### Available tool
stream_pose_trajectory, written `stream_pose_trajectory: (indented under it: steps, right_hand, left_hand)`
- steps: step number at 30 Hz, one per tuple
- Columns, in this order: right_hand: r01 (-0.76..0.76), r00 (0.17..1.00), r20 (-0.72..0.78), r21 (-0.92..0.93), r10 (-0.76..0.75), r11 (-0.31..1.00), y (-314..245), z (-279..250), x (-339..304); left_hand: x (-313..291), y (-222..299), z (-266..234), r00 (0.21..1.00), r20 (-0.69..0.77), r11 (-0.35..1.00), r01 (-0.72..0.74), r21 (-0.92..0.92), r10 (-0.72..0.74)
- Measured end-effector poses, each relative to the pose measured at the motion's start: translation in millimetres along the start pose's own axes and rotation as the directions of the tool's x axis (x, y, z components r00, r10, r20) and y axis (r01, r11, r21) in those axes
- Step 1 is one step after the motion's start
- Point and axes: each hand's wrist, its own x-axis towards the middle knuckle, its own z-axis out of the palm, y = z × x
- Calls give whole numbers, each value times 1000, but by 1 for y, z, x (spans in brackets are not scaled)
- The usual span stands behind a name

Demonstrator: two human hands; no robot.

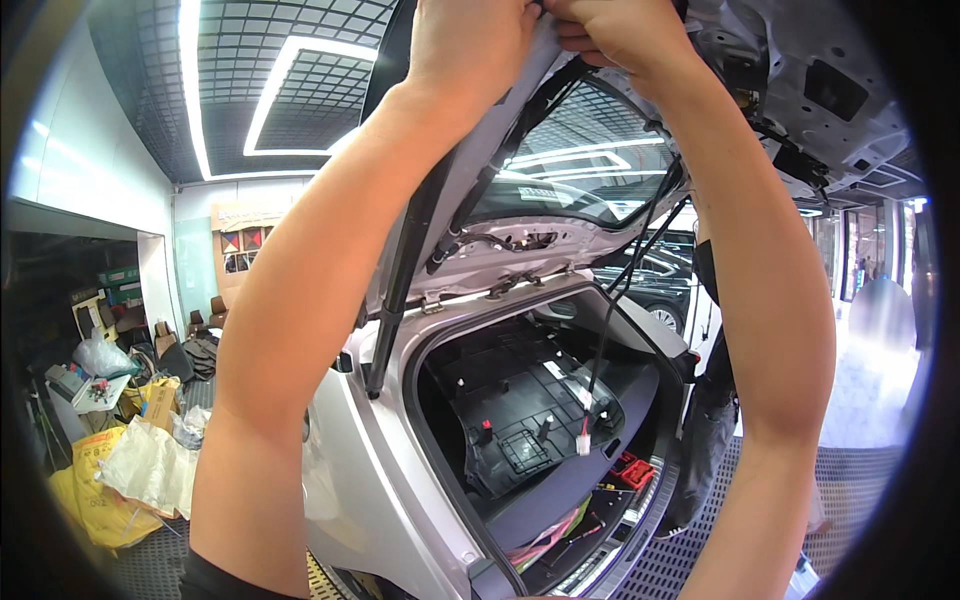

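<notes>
Head view: both hands reach overhead to the raised tailgate point(520, 190) of a white car.

Left hand point(470, 45) and right hand point(620, 30) appear closed on the tailgate's upper edge, fingers partly cut off; a black cable with a white plug point(583, 440) dangles over the open boot point(540, 420).

hands point(470, 45): 2 | raised tailgate point(560, 160): 1 | dangling white connector point(583, 443): 1

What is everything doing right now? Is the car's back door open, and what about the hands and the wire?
Tailgate: raised open.
Left hand: closed on the tailgate's edge.
Right hand: closed on the same edge.
Black cable: hanging loose.
White plug: unplugged, dangling.
Boot: open, floor cover off.
</notes>
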Motion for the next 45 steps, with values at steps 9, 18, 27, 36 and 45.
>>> stream_pose_trajectory:
  steps: [9, 18, 27, 36, 45]
  right_hand:
    - [-60, 972, -208, -674, -111, 736, -25, 11, -9]
    - [-146, 983, -168, -451, 77, 880, -33, 20, -4]
    - [-272, 960, -139, -257, 243, 927, -32, 29, 3]
    - [-235, 972, -61, -324, 228, 916, -13, 7, 15]
    - [-297, 954, -51, -290, 296, 909, -24, 10, 6]
  left_hand:
    - [-6, 6, 1, 997, -55, 995, 54, -87, -59]
    - [-10, -4, 1, 989, -123, 996, -88, -28, 84]
    - [-17, -10, -3, 997, -45, 988, 61, -141, -68]
    - [-13, -16, 4, 992, -113, 983, -77, -165, 59]
    - [-10, -11, 5, 991, -133, 987, -8, -161, -14]
